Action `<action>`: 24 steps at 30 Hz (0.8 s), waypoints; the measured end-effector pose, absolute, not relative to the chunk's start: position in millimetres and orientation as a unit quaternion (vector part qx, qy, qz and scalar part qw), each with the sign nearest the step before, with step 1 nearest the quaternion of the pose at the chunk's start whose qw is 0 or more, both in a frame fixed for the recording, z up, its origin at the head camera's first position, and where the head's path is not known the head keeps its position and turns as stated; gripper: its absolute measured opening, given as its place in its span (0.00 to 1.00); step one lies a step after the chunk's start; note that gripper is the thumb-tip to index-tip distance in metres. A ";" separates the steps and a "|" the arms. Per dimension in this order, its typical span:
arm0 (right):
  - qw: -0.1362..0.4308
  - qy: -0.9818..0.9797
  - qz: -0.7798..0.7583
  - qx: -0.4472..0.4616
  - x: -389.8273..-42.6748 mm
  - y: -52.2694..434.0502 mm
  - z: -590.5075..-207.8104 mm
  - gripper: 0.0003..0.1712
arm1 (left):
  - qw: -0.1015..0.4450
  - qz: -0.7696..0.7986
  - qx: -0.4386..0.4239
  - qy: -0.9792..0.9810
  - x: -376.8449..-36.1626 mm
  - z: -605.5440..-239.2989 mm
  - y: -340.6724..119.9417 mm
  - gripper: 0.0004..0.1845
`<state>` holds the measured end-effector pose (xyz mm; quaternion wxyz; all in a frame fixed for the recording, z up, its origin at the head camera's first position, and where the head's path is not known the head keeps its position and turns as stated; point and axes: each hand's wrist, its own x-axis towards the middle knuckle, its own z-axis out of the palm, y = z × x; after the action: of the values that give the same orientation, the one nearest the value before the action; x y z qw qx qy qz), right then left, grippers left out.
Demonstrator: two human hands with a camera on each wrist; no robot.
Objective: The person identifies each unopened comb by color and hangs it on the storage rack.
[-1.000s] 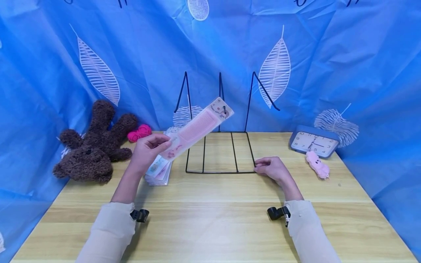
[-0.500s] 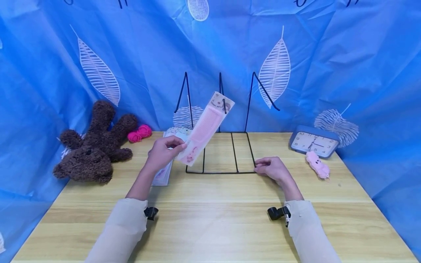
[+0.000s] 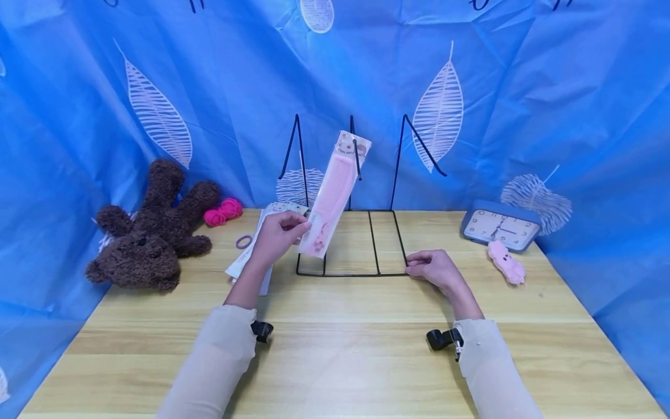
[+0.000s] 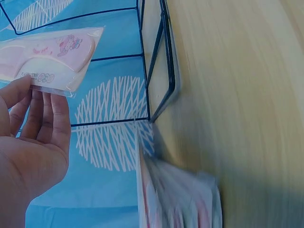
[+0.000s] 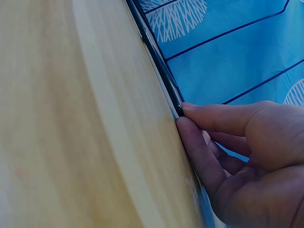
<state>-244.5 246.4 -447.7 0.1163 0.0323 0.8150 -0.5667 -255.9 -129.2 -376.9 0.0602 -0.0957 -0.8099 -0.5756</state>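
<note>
blue leaf-printed cloth hangs behind a wooden table (image 3: 335, 349) where a black wire rack (image 3: 349, 241) stands near the back edge. over the last second the left hand (image 3: 276, 235) has carried the pink packaged comb (image 3: 331, 195) rightward and turned it from a low slant to nearly upright, so its hang-hole end now sits right at the rack's middle prong. the left fingers (image 4: 45, 111) and thumb pinch the comb's lower end, the rest of the pack held up clear of the table. the right hand (image 3: 433, 269) has not moved: its curled fingertips (image 5: 190, 135) press against the rack's front right corner, holding it to the table. the stack of similar packs (image 3: 251, 259) lies left of the rack, behind the left wrist. judging by this, the comb is close to being hooked on the prong but is not yet on it.
</note>
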 end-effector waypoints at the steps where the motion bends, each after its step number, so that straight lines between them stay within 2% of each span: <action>1: 0.116 0.817 -0.563 0.032 -244.8 246.5 -447.3 0.25 | 0.060 -0.579 -0.092 -0.808 -257.1 -377.5 -127.6 0.08; 24: 0.126 0.807 -0.576 0.035 -243.0 245.6 -444.1 0.27 | 0.083 -0.632 -0.027 -0.770 -298.2 -379.3 -91.2 0.09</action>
<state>-243.0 245.6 -444.1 0.1260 0.0349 0.8066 -0.5764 -298.2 -91.2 -379.3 0.0834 -0.0269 -0.7701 -0.6318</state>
